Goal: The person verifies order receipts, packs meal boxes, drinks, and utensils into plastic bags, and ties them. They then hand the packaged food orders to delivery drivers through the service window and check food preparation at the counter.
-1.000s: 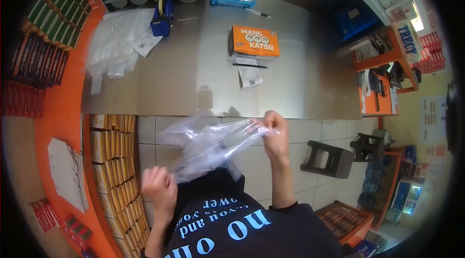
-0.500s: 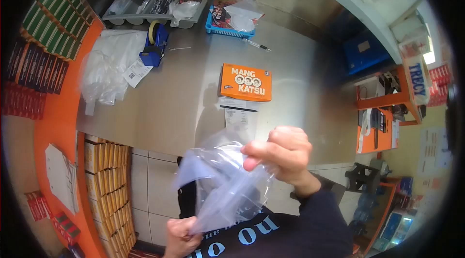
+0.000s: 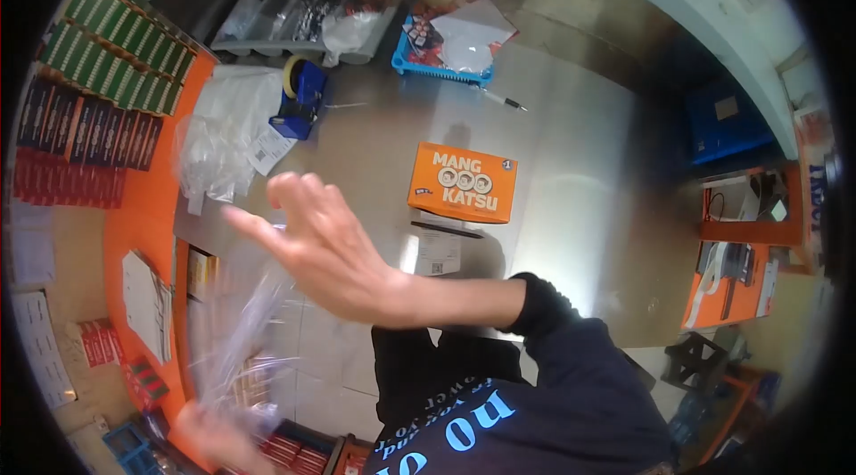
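Observation:
My right hand (image 3: 330,256) reaches across to the left over the table's front edge, its index finger stretched out and its fingers apart. Below it a clear plastic bag (image 3: 245,341), smeared by motion, hangs over the floor. The bag's lower end is at my left hand (image 3: 218,439), which is blurred at the bottom left and grips it. On the metal table (image 3: 571,234) lies an orange box (image 3: 464,182), with a black pen (image 3: 446,229) and a printed slip (image 3: 439,252) in front of it.
Plastic bags (image 3: 227,132) and a blue tape dispenser (image 3: 300,100) lie at the table's left. Behind are a grey divided tray (image 3: 294,51) and a blue basket (image 3: 441,72). A white pen (image 3: 504,99) lies near the basket. Stacked boxes (image 3: 107,56) line the left.
My right hand has let go of the bag and swung left across it. My left hand has moved down and left with the bag. The view has shifted.

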